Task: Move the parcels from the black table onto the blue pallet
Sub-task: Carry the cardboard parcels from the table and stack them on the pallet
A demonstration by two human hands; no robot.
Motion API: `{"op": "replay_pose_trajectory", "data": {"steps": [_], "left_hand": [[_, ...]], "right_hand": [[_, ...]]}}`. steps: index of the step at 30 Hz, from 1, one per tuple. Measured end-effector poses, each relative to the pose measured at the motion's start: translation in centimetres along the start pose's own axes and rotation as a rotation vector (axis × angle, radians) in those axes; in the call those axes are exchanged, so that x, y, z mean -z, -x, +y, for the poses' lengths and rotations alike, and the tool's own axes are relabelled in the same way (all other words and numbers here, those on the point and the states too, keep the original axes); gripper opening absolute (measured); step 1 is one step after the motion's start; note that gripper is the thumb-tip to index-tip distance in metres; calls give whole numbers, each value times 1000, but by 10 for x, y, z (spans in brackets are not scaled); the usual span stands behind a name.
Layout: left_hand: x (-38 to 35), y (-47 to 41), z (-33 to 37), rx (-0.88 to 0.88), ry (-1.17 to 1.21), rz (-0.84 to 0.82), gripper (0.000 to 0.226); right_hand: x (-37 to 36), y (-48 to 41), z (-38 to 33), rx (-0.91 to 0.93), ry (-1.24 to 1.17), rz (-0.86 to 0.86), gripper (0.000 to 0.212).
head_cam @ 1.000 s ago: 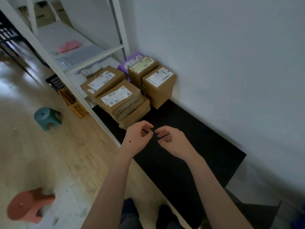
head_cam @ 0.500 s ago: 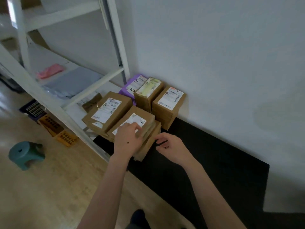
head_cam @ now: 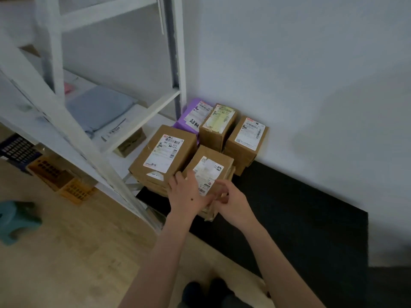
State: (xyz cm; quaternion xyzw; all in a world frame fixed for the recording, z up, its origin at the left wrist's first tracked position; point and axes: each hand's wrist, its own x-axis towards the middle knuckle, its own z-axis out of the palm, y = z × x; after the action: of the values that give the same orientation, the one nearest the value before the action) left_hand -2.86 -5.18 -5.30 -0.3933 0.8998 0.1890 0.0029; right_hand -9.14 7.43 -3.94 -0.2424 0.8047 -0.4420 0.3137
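Several labelled parcels stand at the far end of the black table point(head_cam: 300, 210), against the wall. The front brown parcel point(head_cam: 209, 167) tops a small stack. My left hand point(head_cam: 186, 194) grips its near-left corner, fingers over the left edge. On the near-right edge of the same parcel my right hand point(head_cam: 232, 202) holds with curled fingers. Behind it lie a larger brown parcel point(head_cam: 162, 156), a purple bag point(head_cam: 189, 116) and two brown boxes point(head_cam: 219, 127) point(head_cam: 246, 141). The blue pallet is out of view.
A white shelf rack point(head_cam: 66, 125) stands close on the left and holds a grey bag point(head_cam: 100, 107). Orange crates point(head_cam: 73, 190) and a teal stool point(head_cam: 15, 218) sit on the wooden floor. The white wall point(head_cam: 311, 85) borders the table on the right.
Both hands have reached forward from above the bare table to the front parcel and taken hold of it. The view has moved closer to the stack.
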Motion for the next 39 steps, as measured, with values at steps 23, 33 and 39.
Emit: {"op": "replay_pose_trajectory", "data": {"steps": [23, 33, 39], "left_hand": [[-11, -2, 33, 117, 118, 38, 139], [-3, 15, 22, -60, 266, 127, 134], [9, 20, 22, -133, 348, 187, 133]], "right_hand": [[14, -7, 14, -333, -485, 131, 73], [15, -5, 20, -493, -691, 122, 95], [25, -9, 15, -389, -693, 237, 94]]}}
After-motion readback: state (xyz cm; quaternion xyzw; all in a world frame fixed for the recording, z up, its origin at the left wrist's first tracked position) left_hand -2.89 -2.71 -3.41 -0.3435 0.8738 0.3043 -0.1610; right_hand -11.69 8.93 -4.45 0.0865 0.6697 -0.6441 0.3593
